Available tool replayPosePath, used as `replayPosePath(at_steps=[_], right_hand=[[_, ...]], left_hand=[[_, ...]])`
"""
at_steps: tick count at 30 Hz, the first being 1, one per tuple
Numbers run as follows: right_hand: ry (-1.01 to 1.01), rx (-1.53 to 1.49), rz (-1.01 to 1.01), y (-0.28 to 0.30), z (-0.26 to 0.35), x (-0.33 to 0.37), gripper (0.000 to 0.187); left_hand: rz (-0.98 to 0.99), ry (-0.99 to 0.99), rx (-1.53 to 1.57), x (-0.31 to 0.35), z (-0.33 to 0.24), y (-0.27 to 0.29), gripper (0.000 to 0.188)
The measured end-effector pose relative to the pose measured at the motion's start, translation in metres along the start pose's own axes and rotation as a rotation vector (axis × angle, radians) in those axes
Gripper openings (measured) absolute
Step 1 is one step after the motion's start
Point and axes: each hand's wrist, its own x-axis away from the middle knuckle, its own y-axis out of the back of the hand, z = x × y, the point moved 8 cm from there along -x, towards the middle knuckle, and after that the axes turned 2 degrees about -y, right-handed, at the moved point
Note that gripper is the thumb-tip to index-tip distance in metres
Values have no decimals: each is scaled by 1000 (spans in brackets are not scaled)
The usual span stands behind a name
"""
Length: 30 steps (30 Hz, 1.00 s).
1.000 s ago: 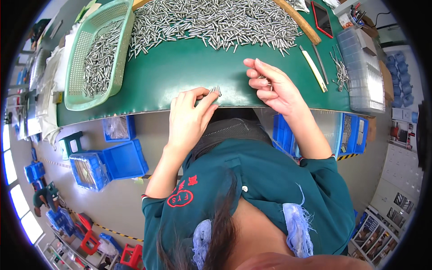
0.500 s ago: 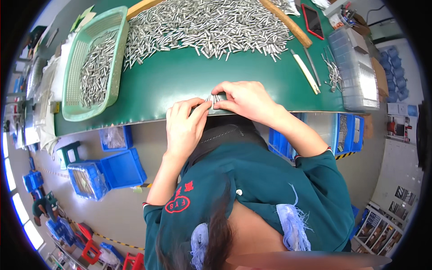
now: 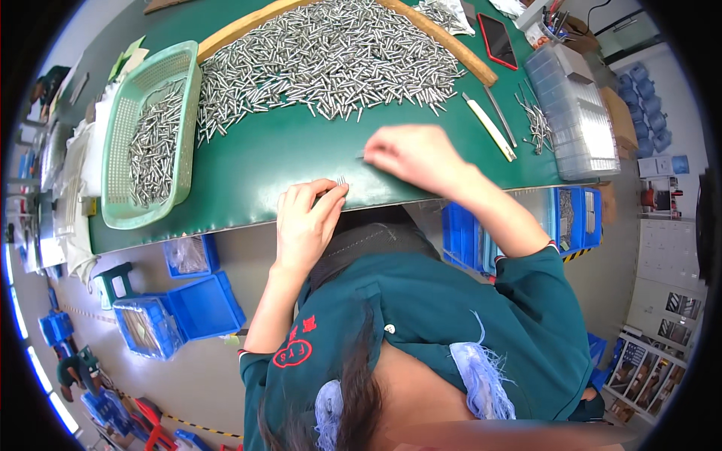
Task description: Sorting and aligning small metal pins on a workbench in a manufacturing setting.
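Observation:
My left hand (image 3: 307, 225) is at the table's near edge, with thumb and fingers pinched on a few short silvery metal pins (image 3: 342, 180) whose ends stick up from the fingertips. Apart from it, a little farther out over the green table (image 3: 263, 161), is my right hand (image 3: 417, 156). Its fingers are curled together and slightly blurred. A small grey sliver shows at their tips, too unclear to name. Beyond both hands lies a big heap of loose metal pins (image 3: 331, 60) of the same kind.
Wooden strips (image 3: 440, 41) border the heap. On the left stands a green plastic basket (image 3: 188, 143) holding more pins. To the right lie a white-handled tool (image 3: 490, 129), a thin metal rod, a red-edged phone (image 3: 497, 41) and clear plastic boxes (image 3: 575, 113). Blue bins (image 3: 207, 304) are below.
My right hand has come away from the left, moving slightly right. The left keeps its pinch on the pins. The whole view has shifted, showing more of the table's far side.

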Motion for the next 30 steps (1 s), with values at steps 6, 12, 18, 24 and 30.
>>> replayPosePath(at_steps=[6, 12, 18, 24, 30], right_hand=[[-428, 207, -511, 112, -150, -50, 32], [-116, -1261, -397, 123, -195, -76, 28], [-149, -798, -84, 40, -45, -22, 22], [2, -178, 123, -27, 28, 16, 36], [34, -102, 108, -31, 38, 11, 29]], left_hand=[[-44, -22, 1, 3, -2, 1, 20], [-35, -26, -18, 5, -5, -1, 25], [-8, 33, 24, 7, -2, 4, 25], [-23, 86, -51, 12, 0, 12, 21], [-37, 97, -98, 15, -4, 13, 21]])
